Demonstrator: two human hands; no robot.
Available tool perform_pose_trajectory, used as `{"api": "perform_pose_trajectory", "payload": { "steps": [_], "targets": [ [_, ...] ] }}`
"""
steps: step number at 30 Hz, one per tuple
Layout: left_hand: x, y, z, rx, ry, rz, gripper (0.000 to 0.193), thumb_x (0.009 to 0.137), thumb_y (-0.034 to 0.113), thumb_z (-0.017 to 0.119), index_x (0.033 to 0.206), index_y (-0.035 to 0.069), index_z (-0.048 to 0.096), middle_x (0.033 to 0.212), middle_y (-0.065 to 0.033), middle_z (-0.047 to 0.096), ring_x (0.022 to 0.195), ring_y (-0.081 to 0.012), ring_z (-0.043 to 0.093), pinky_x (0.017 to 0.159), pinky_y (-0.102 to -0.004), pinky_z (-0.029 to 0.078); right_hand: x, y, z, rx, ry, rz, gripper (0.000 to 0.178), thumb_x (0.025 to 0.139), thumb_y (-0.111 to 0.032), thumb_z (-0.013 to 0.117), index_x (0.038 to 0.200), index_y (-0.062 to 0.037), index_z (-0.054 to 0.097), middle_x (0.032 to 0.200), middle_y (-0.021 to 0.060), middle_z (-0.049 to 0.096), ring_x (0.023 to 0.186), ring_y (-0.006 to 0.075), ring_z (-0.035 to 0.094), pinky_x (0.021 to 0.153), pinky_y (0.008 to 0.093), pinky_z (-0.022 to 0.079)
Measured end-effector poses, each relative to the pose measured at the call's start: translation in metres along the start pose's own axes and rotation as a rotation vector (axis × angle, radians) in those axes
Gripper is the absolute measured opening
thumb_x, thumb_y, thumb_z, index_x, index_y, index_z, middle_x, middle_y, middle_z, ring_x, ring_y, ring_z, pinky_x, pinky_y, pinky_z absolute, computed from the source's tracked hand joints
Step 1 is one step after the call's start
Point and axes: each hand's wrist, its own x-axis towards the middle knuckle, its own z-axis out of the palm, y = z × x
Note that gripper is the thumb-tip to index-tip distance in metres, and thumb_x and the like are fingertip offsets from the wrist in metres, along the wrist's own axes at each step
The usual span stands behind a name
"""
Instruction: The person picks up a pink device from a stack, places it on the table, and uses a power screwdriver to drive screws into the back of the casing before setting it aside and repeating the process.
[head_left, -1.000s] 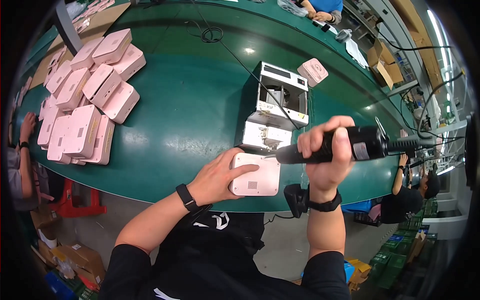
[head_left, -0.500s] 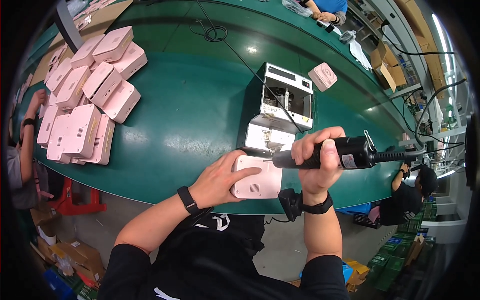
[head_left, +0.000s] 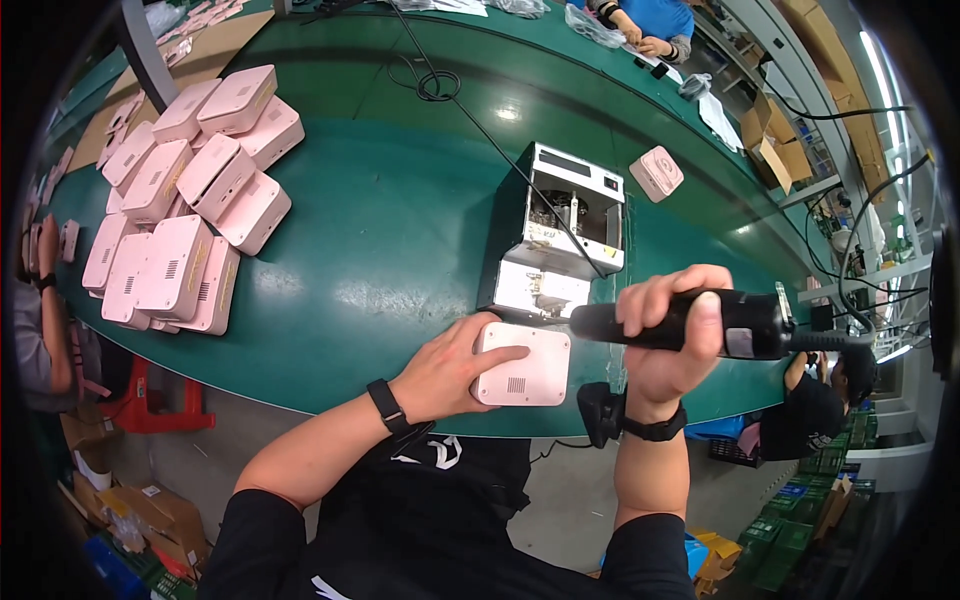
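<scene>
Elec. driver (head_left: 755, 325), in curled R. hand (head_left: 672, 345), has shifted twd. metal machine (head_left: 545, 243), apparently clearing pink box (head_left: 540, 378) held in part-open L. hand (head_left: 440, 367).

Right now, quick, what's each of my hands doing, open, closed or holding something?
Left hand: holding the pink box, thumb laid across its top.
Right hand: closed around a black corded power tool.
</scene>
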Motion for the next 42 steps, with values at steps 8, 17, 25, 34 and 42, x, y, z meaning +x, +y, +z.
{"api": "perform_pose_trajectory", "payload": {
  "steps": [8,17,25,34,42],
  "targets": [
    [0.013,-0.001,0.014,-0.031,0.019,0.058,0.071,0.062,0.022,0.086,0.128,0.025,0.059,0.128,-0.0127,0.047,0.118,-0.032,0.053,0.095,-0.041,0.05,0.01,0.011,0.005,-0.095,-0.028,0.11,0.023,0.096,-0.029,0.049,0.099,-0.0065,0.046,0.064,0.0062,0.048,0.05,0.0159,0.045,0.053,0.0337,0.042],
    [0.013,-0.002,0.011,-0.027,0.034,0.075,0.07,0.061,0.022,0.086,0.126,0.024,0.06,0.128,-0.0132,0.047,0.119,-0.032,0.053,0.095,-0.041,0.05,-0.008,0.011,0.023,-0.003,-0.132,0.106,0.028,0.095,-0.033,0.053,0.099,-0.0062,0.044,0.065,0.0066,0.048,0.051,0.0155,0.045,0.052,0.0337,0.042],
    [0.013,-0.005,0.017,-0.011,0.035,0.077,0.067,0.061,0.023,0.086,0.124,0.024,0.063,0.128,-0.0143,0.046,0.118,-0.0332,0.052,0.094,-0.0414,0.049,-0.015,0.027,0.021,0.03,-0.154,0.134,0.03,0.093,-0.031,0.058,0.097,-0.0057,0.043,0.065,0.0076,0.048,0.051,0.0153,0.044,0.05,0.0323,0.041],
    [0.012,-0.005,0.017,-0.002,0.012,0.087,0.068,0.061,0.022,0.087,0.125,0.024,0.063,0.13,-0.0143,0.046,0.119,-0.0335,0.051,0.095,-0.0416,0.049,-0.019,0.03,0.025,0.005,-0.145,0.125,0.026,0.092,-0.027,0.057,0.097,-0.0051,0.044,0.064,0.0075,0.048,0.051,0.0158,0.043,0.051,0.0334,0.041],
    [-0.018,-0.006,-0.015,0.039,0.048,0.008,0.073,0.06,0.021,0.087,0.128,0.025,0.061,0.128,-0.0138,0.047,0.115,-0.0332,0.054,0.094,-0.0414,0.05,-0.004,0.007,0.007,-0.034,0.003,0.024,0.022,0.096,-0.027,0.049,0.099,-0.0056,0.045,0.063,0.0065,0.047,0.05,0.0166,0.044,0.052,0.0347,0.041]
  ]
}}
